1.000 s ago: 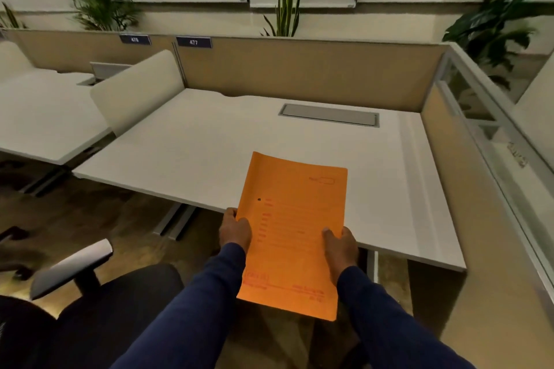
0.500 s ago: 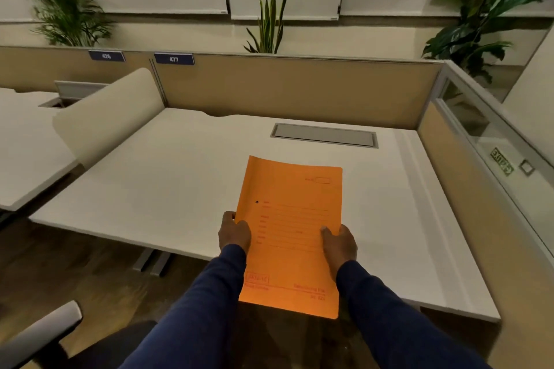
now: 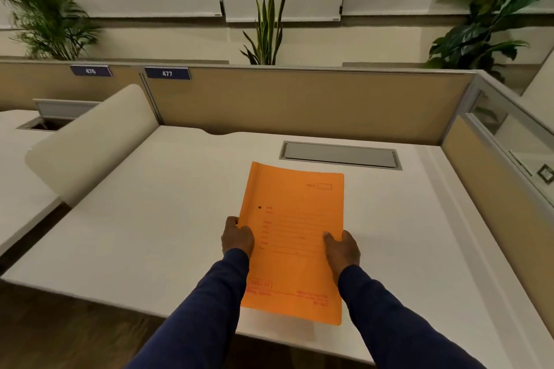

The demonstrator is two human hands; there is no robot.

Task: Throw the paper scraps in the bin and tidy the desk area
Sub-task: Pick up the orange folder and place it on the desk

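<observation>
An orange file folder (image 3: pixel 295 213) with red printed lines is held flat over the white desk (image 3: pixel 156 213). My left hand (image 3: pixel 237 239) grips its left edge, and my right hand (image 3: pixel 341 249) grips its right edge with the thumb on top. Both arms wear dark blue sleeves. The folder's near end hangs just past the desk's front edge. No paper scraps or bin show in the head view.
A grey cable hatch (image 3: pixel 340 154) is set into the desk behind the folder. Tan partition panels (image 3: pixel 299 105) close the back and right side. A cream divider (image 3: pixel 99 135) stands on the left, with a neighbouring desk (image 3: pixel 18 177) beyond. Plants line the wall.
I have come closer to the desk, and the folder has moved forward over its surface. The chair at lower left has dropped out of view. Both hands keep their grip.
</observation>
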